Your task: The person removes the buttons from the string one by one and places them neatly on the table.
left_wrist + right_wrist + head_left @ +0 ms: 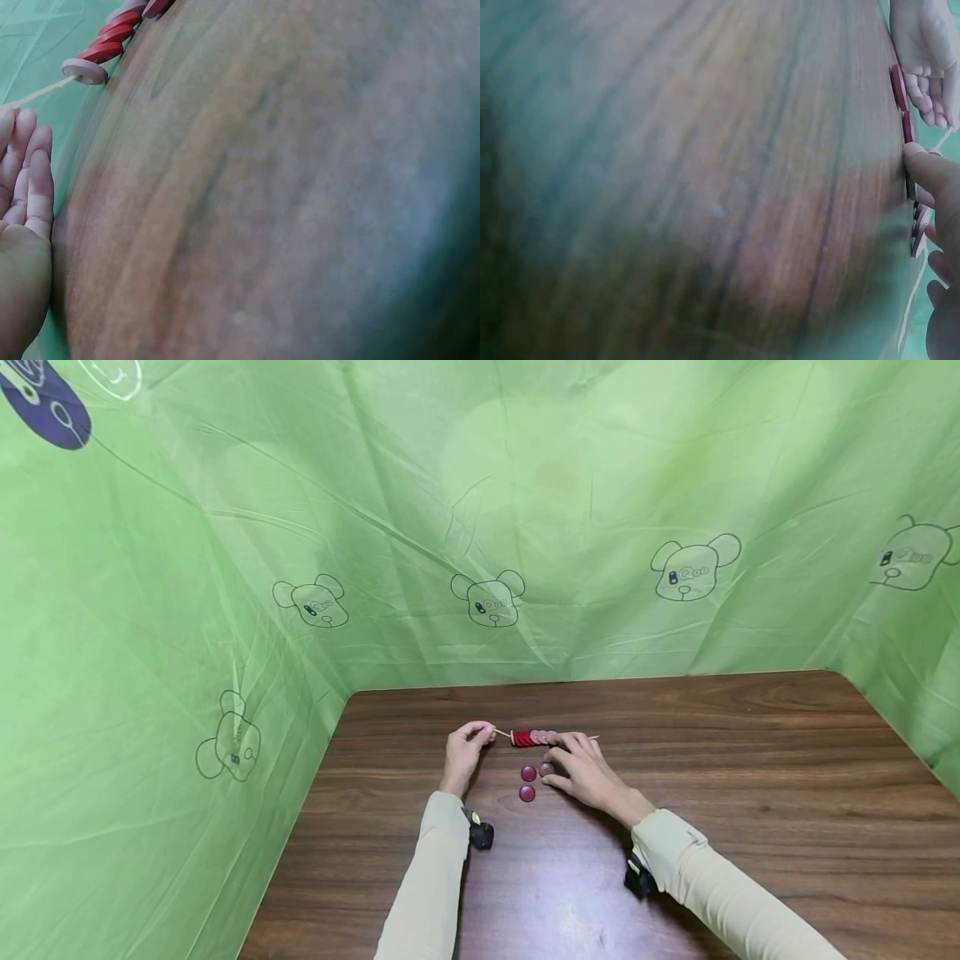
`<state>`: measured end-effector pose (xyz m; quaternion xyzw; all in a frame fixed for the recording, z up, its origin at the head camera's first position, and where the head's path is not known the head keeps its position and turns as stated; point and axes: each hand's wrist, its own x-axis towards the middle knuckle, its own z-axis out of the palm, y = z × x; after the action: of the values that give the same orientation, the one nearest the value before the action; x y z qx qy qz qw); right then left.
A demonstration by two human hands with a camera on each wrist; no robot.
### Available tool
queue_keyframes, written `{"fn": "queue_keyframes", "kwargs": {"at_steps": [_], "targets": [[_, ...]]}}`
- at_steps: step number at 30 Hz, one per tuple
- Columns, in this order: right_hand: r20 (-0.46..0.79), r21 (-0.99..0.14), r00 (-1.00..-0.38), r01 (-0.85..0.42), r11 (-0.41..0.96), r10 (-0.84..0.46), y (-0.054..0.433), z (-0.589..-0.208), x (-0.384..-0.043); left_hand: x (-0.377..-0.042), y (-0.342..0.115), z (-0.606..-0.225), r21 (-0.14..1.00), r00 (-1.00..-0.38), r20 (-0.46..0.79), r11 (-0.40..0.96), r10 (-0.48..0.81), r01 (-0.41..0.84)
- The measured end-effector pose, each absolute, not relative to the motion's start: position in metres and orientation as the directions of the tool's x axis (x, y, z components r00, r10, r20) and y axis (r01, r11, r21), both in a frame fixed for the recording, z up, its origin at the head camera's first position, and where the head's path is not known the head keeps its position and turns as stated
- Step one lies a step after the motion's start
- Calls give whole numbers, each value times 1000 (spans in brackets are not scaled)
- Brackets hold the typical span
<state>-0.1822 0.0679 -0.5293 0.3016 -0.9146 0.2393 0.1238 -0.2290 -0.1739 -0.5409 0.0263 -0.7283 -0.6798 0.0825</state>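
Observation:
My left hand [463,755] pinches one end of a thin pale cord [502,733] between thumb and fingertips. Along that cord a row of round discs [522,738] sits tilted one against another, red on the left and pale pink on the right, with a pale disc [85,71] at the left end. My right hand [588,772] pinches a dark button-like disc [546,769] at its edge with thumb and index finger, while its other fingers reach up to the right end of the row. Two loose maroon discs [528,773] lie to its left, one nearer me.
Everything lies on a brown wood-grain table [390,860]. A green cloth [405,643] with bear-head drawings hangs around the back and sides. Each wrist carries a small black device [482,835]. The cord's free end [911,300] trails past the right fingers.

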Motion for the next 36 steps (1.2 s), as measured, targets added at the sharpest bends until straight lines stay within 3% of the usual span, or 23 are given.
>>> {"fn": "queue_keyframes", "kwargs": {"at_steps": [8, 22, 36], "targets": [[440, -387, -761, -639, 664, -477, 67, -530, -185, -229, -174, -540, 996, -987, 67, 73, -148, 57], [408, -419, -843, -515, 748, -351, 70, -526, -201, -228, -174, -541, 996, -986, 66, 76, -152, 55], [314, -421, -899, -419, 804, -304, 71, -531, -213, -228, -174, -540, 998, -988, 43, 58, -146, 35]]}}
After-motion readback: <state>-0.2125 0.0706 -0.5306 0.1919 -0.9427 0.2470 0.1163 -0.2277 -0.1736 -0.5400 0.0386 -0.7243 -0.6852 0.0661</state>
